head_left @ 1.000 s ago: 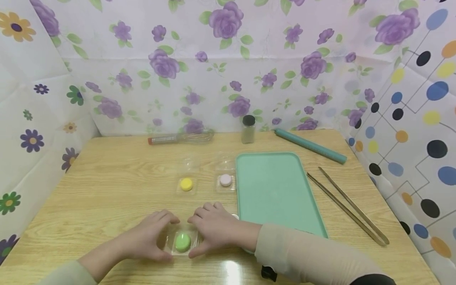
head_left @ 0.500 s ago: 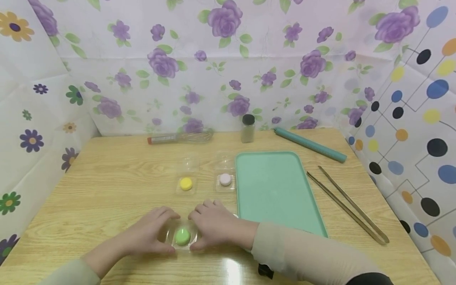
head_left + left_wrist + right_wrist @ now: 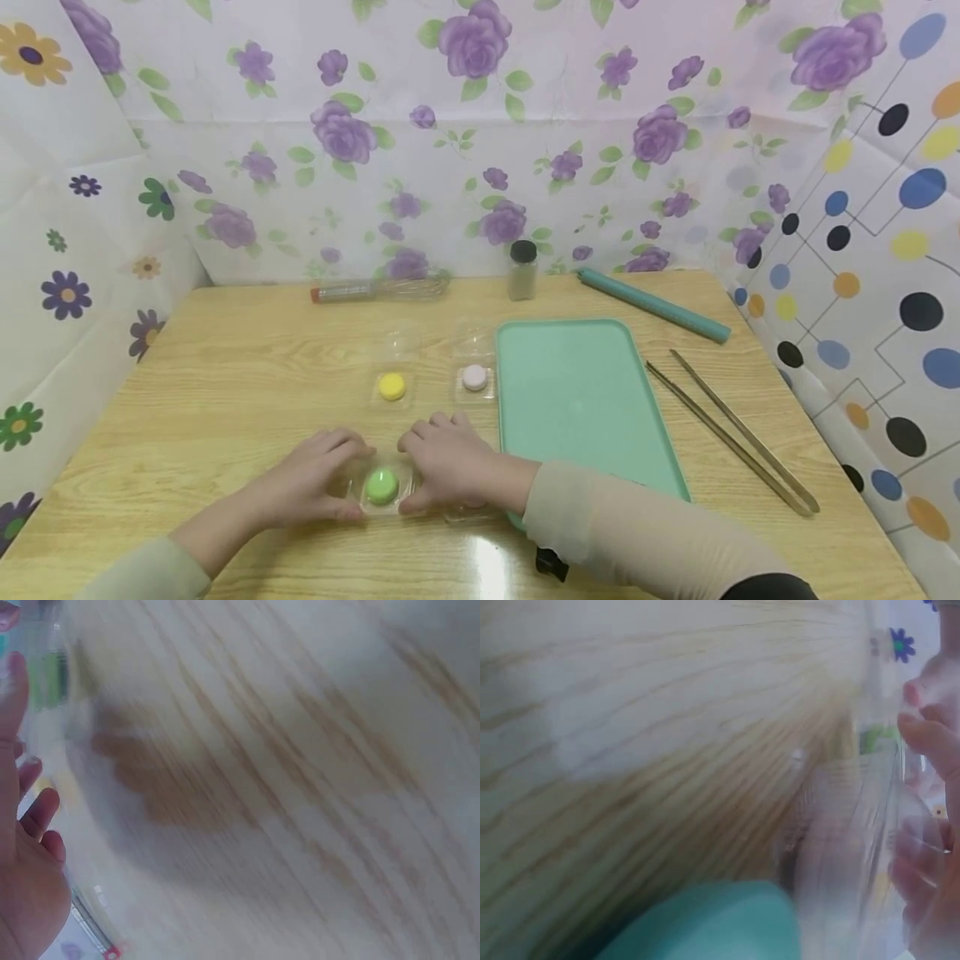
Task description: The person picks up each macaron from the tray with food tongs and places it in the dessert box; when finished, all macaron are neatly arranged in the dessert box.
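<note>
A clear plastic box (image 3: pixel 388 505) with a round green piece (image 3: pixel 382 486) in it is between the two hands near the table's front. My left hand (image 3: pixel 311 482) grips its left side, thumb at the near corner and fingers at the far one. Curved round the right side, my right hand (image 3: pixel 453 467) holds it the same way. In the left wrist view the left hand (image 3: pixel 30 877) shows at the left edge, the green piece (image 3: pixel 51 679) blurred beside it. The right wrist view shows the right hand (image 3: pixel 934 750) at the right edge.
Beyond the hands, clear boxes hold a yellow piece (image 3: pixel 392 386) and a pale pink piece (image 3: pixel 475 377). Another clear box (image 3: pixel 840 862) lies beside the right hand. A green tray (image 3: pixel 585 400), tongs (image 3: pixel 738 442), rolling pin (image 3: pixel 652 306), jar (image 3: pixel 522 273) and whisk (image 3: pixel 378 289) are farther off.
Both hands have moved slightly away from the table's front edge, and the box with the green piece has moved with them. Part of another clear box now shows below the right wrist.
</note>
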{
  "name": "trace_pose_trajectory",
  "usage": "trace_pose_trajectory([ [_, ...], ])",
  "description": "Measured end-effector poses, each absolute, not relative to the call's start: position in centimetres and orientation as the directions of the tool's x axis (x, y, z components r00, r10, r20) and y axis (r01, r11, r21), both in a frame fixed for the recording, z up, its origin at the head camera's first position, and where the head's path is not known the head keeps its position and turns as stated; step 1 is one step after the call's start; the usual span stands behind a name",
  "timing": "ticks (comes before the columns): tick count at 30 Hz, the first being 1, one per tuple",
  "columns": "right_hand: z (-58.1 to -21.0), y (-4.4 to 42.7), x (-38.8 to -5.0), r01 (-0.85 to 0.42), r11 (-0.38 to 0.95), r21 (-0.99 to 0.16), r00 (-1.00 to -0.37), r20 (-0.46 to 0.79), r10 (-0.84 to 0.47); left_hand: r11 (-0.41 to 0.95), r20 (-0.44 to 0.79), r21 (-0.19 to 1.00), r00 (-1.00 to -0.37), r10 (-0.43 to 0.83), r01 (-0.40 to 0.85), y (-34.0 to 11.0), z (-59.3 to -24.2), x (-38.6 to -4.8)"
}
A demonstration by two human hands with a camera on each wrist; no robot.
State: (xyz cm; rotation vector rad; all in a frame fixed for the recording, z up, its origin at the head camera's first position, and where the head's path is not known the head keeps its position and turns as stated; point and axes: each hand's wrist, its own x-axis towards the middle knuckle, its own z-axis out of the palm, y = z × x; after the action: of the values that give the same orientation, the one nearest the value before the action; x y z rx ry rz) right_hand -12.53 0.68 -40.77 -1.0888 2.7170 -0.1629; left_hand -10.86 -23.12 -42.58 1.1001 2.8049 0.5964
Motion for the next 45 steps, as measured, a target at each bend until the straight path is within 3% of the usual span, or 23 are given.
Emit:
trace_pose_trajectory([
  [5,-40.7,0.7,-12.5,-0.660,0.722,-0.209,-0.706,-0.155,-0.691,0.673,0.057,0.386,-0.745,0.665,0.630,-23.1,-42.6,-10.9],
  [16,-41.0,3.2,-14.3,-0.644,0.656,-0.393,-0.676,-0.109,-0.729,0.694,0.017,0.375,-0.754,0.657,0.614,-23.0,-41.9,-10.9],
  [25,-40.6,7.0,-16.5,-0.556,0.644,-0.526,-0.739,-0.042,-0.673,0.701,0.036,0.400,-0.774,0.632,0.591,-23.0,-41.4,-11.6],
  [33,-39.7,9.5,-19.1,-0.495,0.607,-0.622,-0.787,0.026,-0.616,0.692,0.065,0.437,-0.788,0.613,0.574,-20.8,-39.3,-14.9],
  [45,-39.7,12.5,-22.8,-0.365,0.666,-0.650,-0.866,-0.026,-0.500,0.717,0.020,0.419,-0.795,0.606,0.557,-15.3,-37.6,-21.2],
])
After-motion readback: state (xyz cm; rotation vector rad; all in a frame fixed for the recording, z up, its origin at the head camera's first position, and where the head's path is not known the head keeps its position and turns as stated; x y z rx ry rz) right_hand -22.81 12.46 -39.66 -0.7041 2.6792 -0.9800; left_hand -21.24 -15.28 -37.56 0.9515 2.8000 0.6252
